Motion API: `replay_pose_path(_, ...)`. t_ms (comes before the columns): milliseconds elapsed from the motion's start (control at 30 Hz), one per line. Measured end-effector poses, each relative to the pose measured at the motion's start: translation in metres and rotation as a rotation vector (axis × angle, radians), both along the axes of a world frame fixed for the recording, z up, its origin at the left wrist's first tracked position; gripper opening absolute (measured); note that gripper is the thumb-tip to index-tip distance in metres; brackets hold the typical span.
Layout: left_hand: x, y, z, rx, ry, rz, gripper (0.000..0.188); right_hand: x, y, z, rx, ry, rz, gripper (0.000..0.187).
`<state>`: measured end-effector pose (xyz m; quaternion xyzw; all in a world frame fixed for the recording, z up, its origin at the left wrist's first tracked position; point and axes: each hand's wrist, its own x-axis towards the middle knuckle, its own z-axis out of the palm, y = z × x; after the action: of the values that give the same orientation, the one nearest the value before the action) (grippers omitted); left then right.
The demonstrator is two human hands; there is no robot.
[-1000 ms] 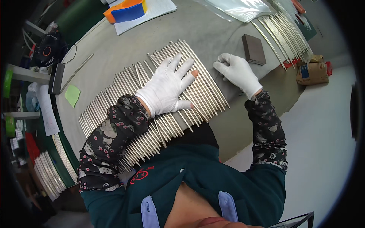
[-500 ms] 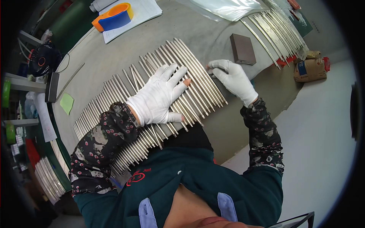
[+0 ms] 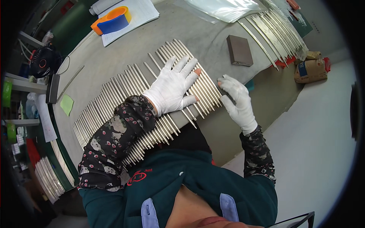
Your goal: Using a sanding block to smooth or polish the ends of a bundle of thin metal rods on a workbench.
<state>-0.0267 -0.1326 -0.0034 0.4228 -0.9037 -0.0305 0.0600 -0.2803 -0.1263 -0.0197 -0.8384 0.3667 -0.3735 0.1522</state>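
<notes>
A row of thin silvery metal rods point(image 3: 110, 99) lies side by side across the grey table. My left hand point(image 3: 171, 88), in a white glove with some fingertips bare, rests flat on the right-hand part of the row, its fingers spread. Under and beside it the rods are unevenly spaced, and the palm hides their middles. At the right edge of the row is my right hand point(image 3: 238, 102), also gloved. Its thumb and fingers are apart with nothing visible between them; the thumb tip is close to the outermost rods' near ends.
A dark brown block point(image 3: 240, 51) sits right of the rods. More rods point(image 3: 275, 36) and clear plastic bags point(image 3: 224, 8) occupy the far right. An orange and blue tape dispenser point(image 3: 112, 21) lies on papers at the far left. A green note point(image 3: 66, 104) and a small black fan point(image 3: 42, 60) are leftward.
My left hand has slid rightward over the rods, and crossed rods beside it now lie more nearly parallel. My right hand has come nearer to me and its thumb has spread from the fingers.
</notes>
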Motion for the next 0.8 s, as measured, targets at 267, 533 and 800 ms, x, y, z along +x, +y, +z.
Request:
replay_pose_path(267, 0.008, -0.032, 0.006, -0.099, 0.116, -0.071, 0.073, -0.002, 0.016, 0.003, -0.021, 0.276, 0.059, 0.050)
replay_pose_path(533, 0.044, -0.026, -0.006, -0.090, -0.045, -0.029, 0.066, -0.020, 0.006, 0.006, -0.078, 0.182, 0.115, 0.064)
replay_pose_path(800, 0.071, -0.003, 0.001, -0.045, -0.039, -0.028, 0.075, -0.009, -0.002, 0.009, -0.130, 0.203, 0.086, 0.042)
